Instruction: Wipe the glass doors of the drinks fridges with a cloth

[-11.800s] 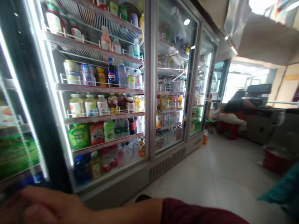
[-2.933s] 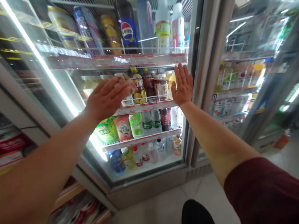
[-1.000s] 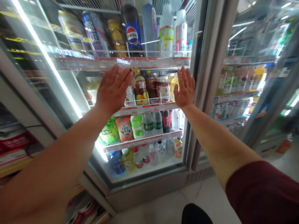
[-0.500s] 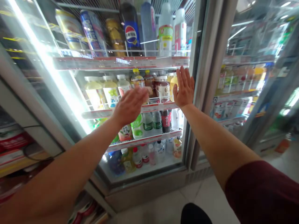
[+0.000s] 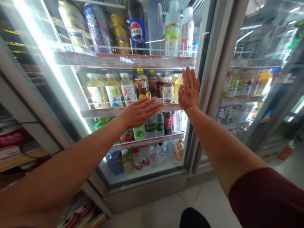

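Note:
Both of my arms reach toward a lit drinks fridge with a glass front. My right hand (image 5: 190, 91) is upright, fingers stretched, palm toward the glass near the right-hand door frame (image 5: 210, 79). Whether its palm presses on the glass cannot be made out. My left hand (image 5: 141, 110) is held out flat with fingers straight, pointing right, in front of the edge of the third visible shelf row. It holds nothing. Behind the hands stand a jar-like brown bottle (image 5: 167, 90), a yellow-capped tea bottle (image 5: 142, 83) and white-capped juice bottles (image 5: 113, 91).
Higher up are a cola bottle (image 5: 137, 28) and large cans (image 5: 72, 23). Water bottles (image 5: 159, 124) and small bottles (image 5: 137, 159) fill lower rows. A second fridge (image 5: 247, 85) stands right, packaged goods (image 5: 14, 136) left. A dark shoe tip (image 5: 193, 218) shows on the tiled floor (image 5: 166, 205).
My left hand has moved right and down, from the bottle row to the shelf edge, its fingers now flatter. My right hand has stayed nearly in place; the view has shifted slightly.

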Available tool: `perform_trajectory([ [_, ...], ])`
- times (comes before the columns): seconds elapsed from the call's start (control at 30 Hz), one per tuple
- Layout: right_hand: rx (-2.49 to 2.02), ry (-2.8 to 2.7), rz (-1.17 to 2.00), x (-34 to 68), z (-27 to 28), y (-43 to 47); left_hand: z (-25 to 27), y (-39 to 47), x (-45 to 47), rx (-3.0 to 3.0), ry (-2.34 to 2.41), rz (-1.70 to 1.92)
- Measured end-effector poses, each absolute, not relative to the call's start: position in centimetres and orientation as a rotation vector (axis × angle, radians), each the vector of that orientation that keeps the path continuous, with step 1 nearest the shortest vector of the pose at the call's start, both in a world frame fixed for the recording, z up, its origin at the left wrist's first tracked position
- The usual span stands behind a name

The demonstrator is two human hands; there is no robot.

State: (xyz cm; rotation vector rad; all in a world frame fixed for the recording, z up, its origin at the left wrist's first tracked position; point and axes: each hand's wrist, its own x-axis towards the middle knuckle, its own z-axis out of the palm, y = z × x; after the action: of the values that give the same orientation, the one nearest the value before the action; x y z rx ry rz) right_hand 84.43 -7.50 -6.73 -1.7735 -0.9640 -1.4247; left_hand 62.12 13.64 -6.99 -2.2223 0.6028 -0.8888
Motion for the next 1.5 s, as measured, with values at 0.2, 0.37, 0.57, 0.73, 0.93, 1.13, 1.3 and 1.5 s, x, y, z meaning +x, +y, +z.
perform_trajectory([
  [0.2, -1.784, -0.958, -1.432, 84.8, -6.7, -7.3, -5.2, 12.8, 63.9, -2.215, 0.389, -1.317],
  [0.37, -1.765, -0.973, -1.464, 85.1, -6.8, -7.3, -4.9, 9.9, 66.3, -2.177, 0.508, -1.304],
  [0.57, -1.736, -1.001, -1.486, 85.2, -6.9, -7.3, -3.1, 8.6, 67.8, -2.139, 0.675, -1.349],
  [0.73, -1.666, -1.021, -1.517, 85.7, -7.2, -7.4, -2.0, 9.7, 68.7, -2.163, 0.601, -1.494],
  [0.93, -1.616, -1.296, -1.654, 83.5, -7.9, -7.1, -2.3, 10.1, 68.8, -2.174, 0.664, -1.486],
  [1.13, -1.564, -1.570, -1.454, 80.3, -7.1, -3.9, -2.3, 10.9, 68.6, -2.099, 0.773, -1.756],
  [1.3, -1.484, -1.514, -1.554, 81.4, -6.8, -2.1, -1.5, 11.0, 68.6, -2.067, 0.842, -1.757],
  [1.5, -1.520, -1.556, -1.477, 81.2, -7.0, -2.5, -0.4, 17.3, 60.5, -2.056, 0.536, -1.744],
])
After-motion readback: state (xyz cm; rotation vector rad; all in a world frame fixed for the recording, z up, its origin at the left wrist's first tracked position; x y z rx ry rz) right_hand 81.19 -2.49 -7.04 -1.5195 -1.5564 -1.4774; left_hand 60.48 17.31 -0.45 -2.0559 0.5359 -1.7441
